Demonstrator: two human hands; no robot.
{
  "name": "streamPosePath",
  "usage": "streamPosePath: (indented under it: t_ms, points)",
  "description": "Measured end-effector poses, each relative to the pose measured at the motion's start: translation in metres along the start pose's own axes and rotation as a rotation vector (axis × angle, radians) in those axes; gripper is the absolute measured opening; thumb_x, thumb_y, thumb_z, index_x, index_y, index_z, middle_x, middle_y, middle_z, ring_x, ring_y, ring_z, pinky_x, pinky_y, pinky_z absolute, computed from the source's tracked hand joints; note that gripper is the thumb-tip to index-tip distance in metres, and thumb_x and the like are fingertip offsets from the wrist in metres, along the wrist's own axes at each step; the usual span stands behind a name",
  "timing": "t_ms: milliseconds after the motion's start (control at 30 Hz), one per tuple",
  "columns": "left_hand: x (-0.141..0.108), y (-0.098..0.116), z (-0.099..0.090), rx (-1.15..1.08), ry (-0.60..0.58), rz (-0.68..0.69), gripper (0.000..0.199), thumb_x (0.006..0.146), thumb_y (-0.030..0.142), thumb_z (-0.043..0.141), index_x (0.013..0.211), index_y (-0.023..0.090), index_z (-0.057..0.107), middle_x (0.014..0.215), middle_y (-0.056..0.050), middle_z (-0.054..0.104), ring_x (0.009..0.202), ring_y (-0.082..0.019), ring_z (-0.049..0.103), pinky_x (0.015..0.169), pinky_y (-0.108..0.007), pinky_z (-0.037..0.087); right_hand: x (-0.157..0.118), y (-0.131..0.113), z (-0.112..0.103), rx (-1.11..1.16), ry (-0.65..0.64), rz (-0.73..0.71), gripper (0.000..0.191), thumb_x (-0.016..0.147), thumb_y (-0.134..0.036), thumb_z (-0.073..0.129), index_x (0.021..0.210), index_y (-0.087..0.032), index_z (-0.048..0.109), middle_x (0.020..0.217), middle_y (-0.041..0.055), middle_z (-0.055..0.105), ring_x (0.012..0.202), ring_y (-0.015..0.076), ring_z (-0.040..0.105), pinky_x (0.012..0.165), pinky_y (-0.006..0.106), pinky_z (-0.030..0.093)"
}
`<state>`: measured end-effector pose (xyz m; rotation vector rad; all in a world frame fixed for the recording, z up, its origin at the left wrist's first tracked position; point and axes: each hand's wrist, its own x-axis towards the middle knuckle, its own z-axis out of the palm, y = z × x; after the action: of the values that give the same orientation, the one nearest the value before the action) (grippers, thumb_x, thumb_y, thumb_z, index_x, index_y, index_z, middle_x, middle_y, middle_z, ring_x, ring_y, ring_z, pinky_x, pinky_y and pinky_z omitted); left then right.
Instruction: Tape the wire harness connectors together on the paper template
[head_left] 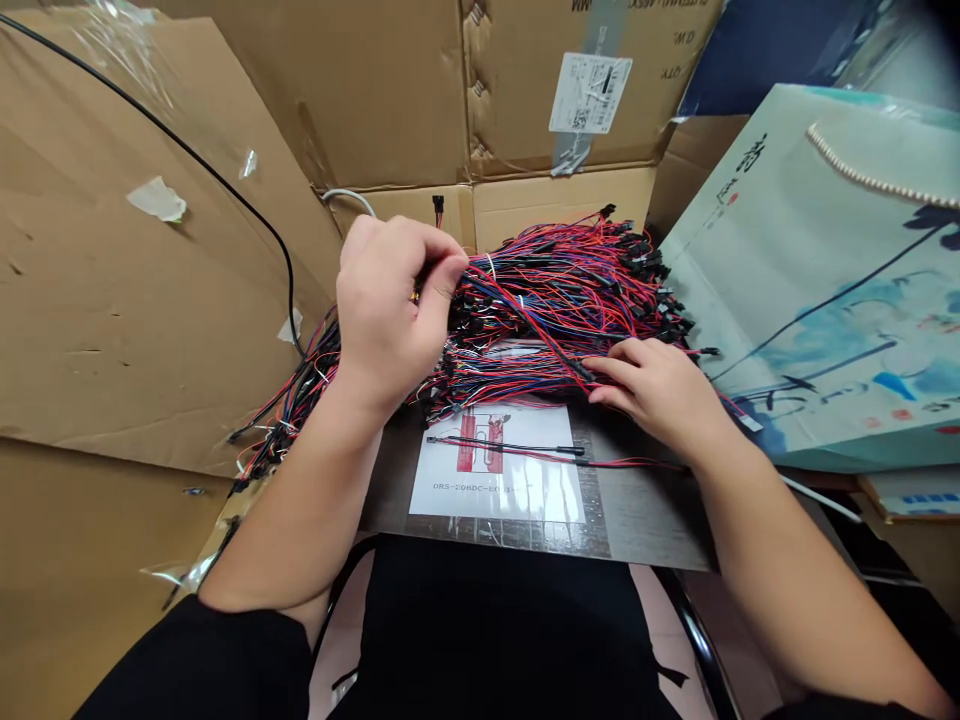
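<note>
My left hand [394,300] pinches one end of a red and black wire cable [529,315] between thumb and forefinger. The cable slopes down to the right, where a black sleeved part lies between the fingertips of my right hand [656,390]. Behind and under it spreads a large heap of red, black and blue wire cables [577,265] with black connectors. Nearer to me, a single cable [517,449] lies across a taped paper sheet [499,495] with a red printed picture. My left hand hides part of the heap.
A dark tabletop [652,520] carries the heap. Cardboard [97,300] stands on the left, and a large carton [375,90] with a label is at the back. A pale blue paper bag [825,300] stands on the right. A black cord [217,175] hangs at the left.
</note>
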<state>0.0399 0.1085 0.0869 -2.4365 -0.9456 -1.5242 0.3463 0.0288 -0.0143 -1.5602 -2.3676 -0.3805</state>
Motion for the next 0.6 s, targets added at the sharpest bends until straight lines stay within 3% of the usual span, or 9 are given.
streamPosePath:
  t_ms: [200, 367, 500, 567, 600]
  points:
    - [0.033, -0.011, -0.004, -0.168, 0.295, -0.027, 0.031, 0.098, 0.045, 0.053, 0.089, 0.015, 0.056, 0.083, 0.000, 0.051, 0.076, -0.008, 0.048, 0.073, -0.025, 0.041, 0.001, 0.010, 0.008, 0.018, -0.080, 0.071, 0.040, 0.101, -0.043, 0.037, 0.117, -0.023, 0.069, 0.096, 0.0086, 0.064, 0.084, 0.0210, 0.053, 0.075, 0.035, 0.039]
    - [0.043, 0.007, -0.014, -0.266, 0.213, -0.044, 0.030, 0.096, 0.044, 0.056, 0.089, 0.014, 0.056, 0.082, 0.002, 0.050, 0.075, -0.005, 0.052, 0.069, -0.021, 0.042, 0.001, 0.010, 0.008, 0.196, -0.095, 0.099, 0.039, 0.097, -0.047, 0.048, 0.120, -0.022, 0.067, 0.103, 0.0098, 0.064, 0.095, 0.0230, 0.057, 0.085, 0.039, 0.046]
    - [0.044, 0.023, -0.011, -0.323, 0.183, -0.071, 0.028, 0.097, 0.039, 0.054, 0.091, 0.013, 0.055, 0.080, 0.006, 0.049, 0.073, -0.001, 0.051, 0.066, -0.017, 0.044, -0.004, 0.013, -0.018, 0.541, -0.141, 0.048, 0.052, 0.087, -0.051, 0.064, 0.134, -0.028, 0.056, 0.124, 0.0074, 0.062, 0.112, 0.0238, 0.058, 0.099, 0.042, 0.046]
    - [0.043, 0.032, -0.010, -0.368, 0.189, -0.058, 0.022, 0.100, 0.032, 0.052, 0.094, 0.012, 0.054, 0.084, 0.005, 0.051, 0.073, -0.001, 0.052, 0.066, -0.018, 0.044, -0.010, 0.012, -0.037, 0.637, -0.042, 0.105, 0.045, 0.088, -0.048, 0.063, 0.129, -0.030, 0.059, 0.123, 0.0064, 0.063, 0.113, 0.0242, 0.059, 0.102, 0.044, 0.044]
    - [0.041, 0.038, -0.010, -0.391, 0.198, -0.051, 0.018, 0.101, 0.028, 0.050, 0.096, 0.011, 0.054, 0.087, 0.003, 0.053, 0.074, -0.001, 0.053, 0.066, -0.019, 0.045, -0.014, 0.011, -0.047, 0.662, 0.108, 0.162, 0.035, 0.092, -0.046, 0.059, 0.122, -0.029, 0.062, 0.118, 0.0073, 0.064, 0.110, 0.0241, 0.060, 0.099, 0.044, 0.045]
